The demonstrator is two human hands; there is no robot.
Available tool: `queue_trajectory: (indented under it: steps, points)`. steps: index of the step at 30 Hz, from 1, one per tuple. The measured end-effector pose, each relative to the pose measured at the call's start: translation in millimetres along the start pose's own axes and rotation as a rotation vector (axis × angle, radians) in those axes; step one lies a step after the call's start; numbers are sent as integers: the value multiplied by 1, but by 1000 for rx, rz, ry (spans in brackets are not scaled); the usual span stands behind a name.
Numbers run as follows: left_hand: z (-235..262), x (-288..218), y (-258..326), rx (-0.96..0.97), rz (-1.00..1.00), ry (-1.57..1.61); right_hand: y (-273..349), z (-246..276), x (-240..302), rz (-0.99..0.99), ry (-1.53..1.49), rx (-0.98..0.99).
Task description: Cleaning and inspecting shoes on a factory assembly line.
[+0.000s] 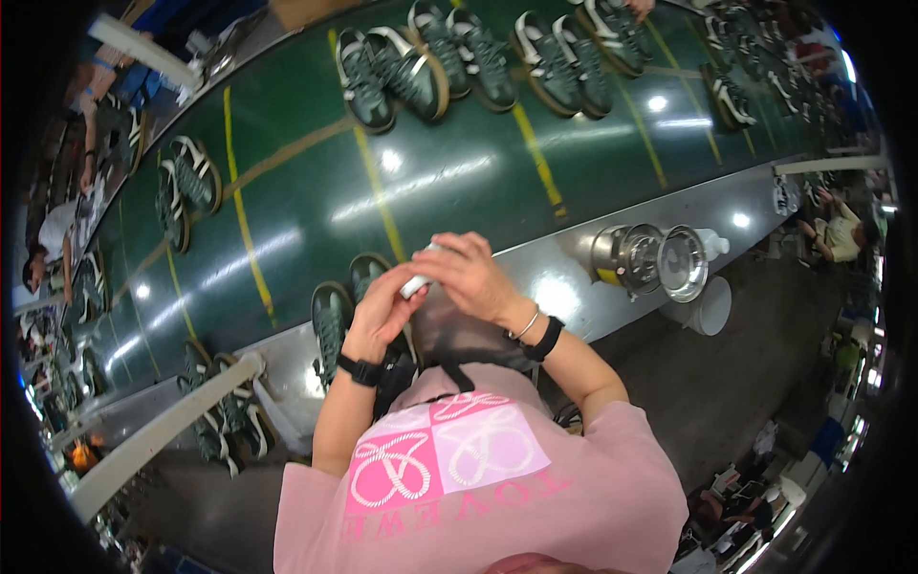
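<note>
A long dark green conveyor belt (449, 182) with yellow lines curves across the view, carrying pairs of dark green shoes (392, 72) with white stripes, set well apart from one another. Along its near edge runs a grey desk (574, 277), where a shiny metal pot (626, 256) stands beside a round glass lid (684, 263) and a white bucket (710, 306) below. Just in front of the person, one more pair of green shoes (335, 320) lies at the belt's edge, partly hidden by the arms. Both hands meet above that pair: the left hand (381, 311) is curled from below and the right hand (470, 275) closed from above around a small white thing (419, 282), perhaps a little tube or bottle, too covered to tell for sure. It looks light, stiff and smooth, so probably slippery; a fingertip pinch round its body with the other hand at its end seems the surest hold.
</note>
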State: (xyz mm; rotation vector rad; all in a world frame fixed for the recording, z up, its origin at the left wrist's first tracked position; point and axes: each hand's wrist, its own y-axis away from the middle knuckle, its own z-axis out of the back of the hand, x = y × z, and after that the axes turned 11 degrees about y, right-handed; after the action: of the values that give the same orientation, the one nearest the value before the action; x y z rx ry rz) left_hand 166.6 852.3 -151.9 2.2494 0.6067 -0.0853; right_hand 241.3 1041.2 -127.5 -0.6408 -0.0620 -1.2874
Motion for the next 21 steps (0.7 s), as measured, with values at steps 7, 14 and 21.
queue_trajectory:
  steps: [7,14,21]
  points:
    - [1,8,13,146,273,211,10,27,7,86,-186,-81]
    - [5,5,15,39,-28,-524,53,68,9,-210,-88,-262]
    - [75,-23,-35,-263,-824,-1719,132,181,-47,-686,545,-589]
